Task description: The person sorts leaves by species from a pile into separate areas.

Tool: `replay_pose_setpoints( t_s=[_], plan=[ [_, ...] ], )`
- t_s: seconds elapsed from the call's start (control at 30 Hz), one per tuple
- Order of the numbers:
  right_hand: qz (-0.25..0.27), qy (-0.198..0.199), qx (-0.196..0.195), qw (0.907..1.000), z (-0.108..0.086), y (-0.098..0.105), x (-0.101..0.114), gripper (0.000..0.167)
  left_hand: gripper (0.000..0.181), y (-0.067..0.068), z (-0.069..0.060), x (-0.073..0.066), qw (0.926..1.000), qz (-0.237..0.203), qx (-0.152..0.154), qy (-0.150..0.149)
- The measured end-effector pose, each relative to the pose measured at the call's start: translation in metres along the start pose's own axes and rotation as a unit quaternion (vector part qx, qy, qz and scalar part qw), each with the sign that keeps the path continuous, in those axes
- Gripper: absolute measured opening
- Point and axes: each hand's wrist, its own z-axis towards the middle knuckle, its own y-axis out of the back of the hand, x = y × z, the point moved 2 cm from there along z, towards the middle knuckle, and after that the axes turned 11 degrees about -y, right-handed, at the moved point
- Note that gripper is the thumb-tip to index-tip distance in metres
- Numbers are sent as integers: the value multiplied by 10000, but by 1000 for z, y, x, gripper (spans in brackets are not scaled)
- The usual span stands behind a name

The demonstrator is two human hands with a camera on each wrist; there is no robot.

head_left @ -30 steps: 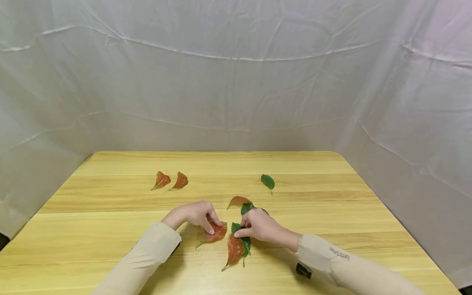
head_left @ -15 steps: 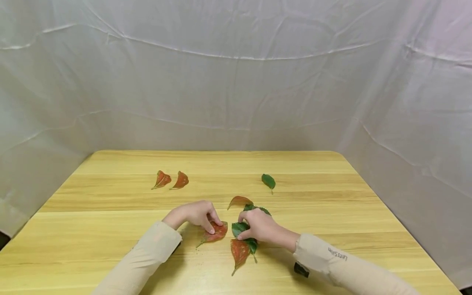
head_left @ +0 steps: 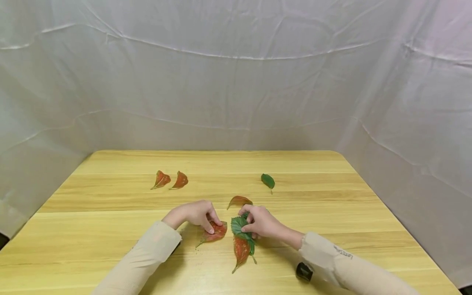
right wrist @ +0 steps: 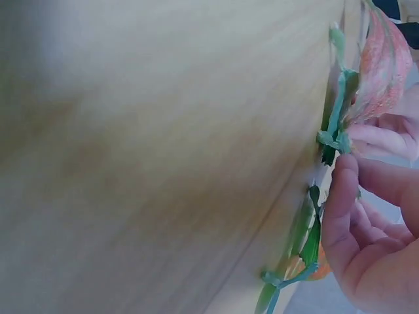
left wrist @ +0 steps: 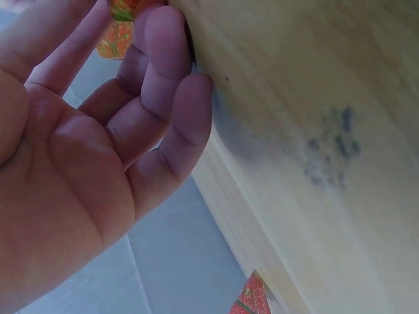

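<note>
In the head view, my left hand (head_left: 197, 215) holds a red leaf (head_left: 220, 232) by thumb and fingertips, low over the table. To its right, my right hand (head_left: 263, 222) pinches the edge of a green serrated leaf (head_left: 238, 225) between thumb and index finger. That leaf overlaps the top of another red leaf (head_left: 241, 250), whose stem points toward the near side. A second green leaf (head_left: 252, 246) shows partly beneath them. The right wrist view shows my right fingers (right wrist: 344, 196) at the leaf edges; the left wrist view mostly hides the held leaf behind curled fingers (left wrist: 167, 72).
Just beyond my right hand lies a brownish-red leaf (head_left: 239, 200). Two red leaves (head_left: 161, 180) (head_left: 180, 180) sit at the far left, and a single green leaf (head_left: 268, 181) at the far right. The wooden table (head_left: 110, 229) is enclosed by pale cloth (head_left: 236, 90).
My right hand has shifted slightly away from me and raised the green leaf, which now covers the red leaf's upper end instead of lying under it. My left hand has stayed put.
</note>
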Motion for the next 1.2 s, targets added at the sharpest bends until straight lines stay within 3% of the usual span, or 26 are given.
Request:
replay_pose_setpoints(
  t_s=[0.13,0.33,0.5,0.77,0.9,1.2],
  plan=[
    [154,375,-149,9991,0,4,0,33,26,0,0,-1,9999,-58,-33,76],
    [125,854,-587,9945,0,14,-1,13,26,-1,1,-2,9999,-63,-59,135],
    [527,494,-598,9956,-1,25,-5,7,25,-1,1,-2,9998,-74,-83,144],
    [1053,-51,-681,9921,1,44,-18,24,25,-1,1,-3,9996,-188,-101,207],
    [1229,-111,-714,9898,2,54,-23,31,25,0,1,-4,9997,-129,-66,206],
    [1353,-403,-1390,9802,11,73,-42,24,25,0,1,-5,9995,-130,-97,260]
  ],
)
